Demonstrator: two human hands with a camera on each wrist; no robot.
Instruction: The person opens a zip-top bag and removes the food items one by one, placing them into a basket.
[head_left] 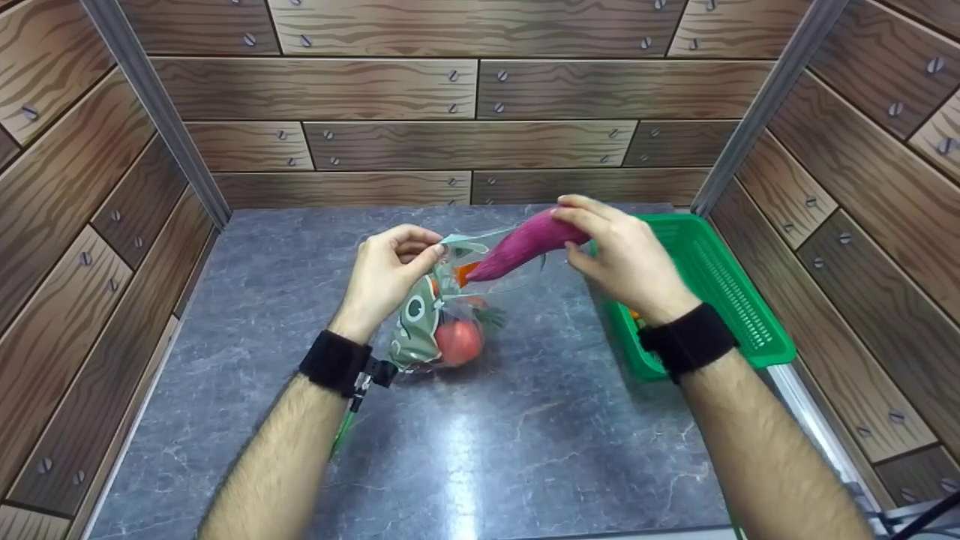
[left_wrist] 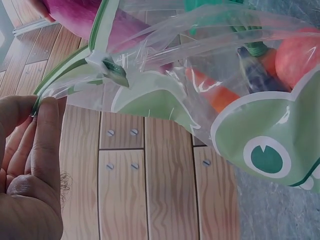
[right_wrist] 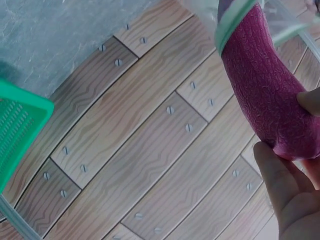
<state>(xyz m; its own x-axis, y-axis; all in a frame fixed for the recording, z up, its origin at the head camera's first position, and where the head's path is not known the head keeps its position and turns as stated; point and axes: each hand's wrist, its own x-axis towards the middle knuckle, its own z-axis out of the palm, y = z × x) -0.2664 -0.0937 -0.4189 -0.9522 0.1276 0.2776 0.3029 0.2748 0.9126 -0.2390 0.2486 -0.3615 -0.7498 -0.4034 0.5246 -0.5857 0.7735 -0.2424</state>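
Observation:
My left hand pinches the rim of a clear zip bag printed with a green cartoon face. Its mouth gapes toward the right. In my right hand is a purple sweet potato, gripped by its thick end. The tapered tip points down and left, inside the bag's mouth; the right wrist view shows the green rim crossing the sweet potato. Through the plastic I see a red round tomato-like piece, an orange carrot-like piece and a dark purple piece.
A green perforated basket stands on the right side of the grey marbled table, partly behind my right wrist. Something small and orange shows inside it. Wood-patterned walls enclose the back and both sides.

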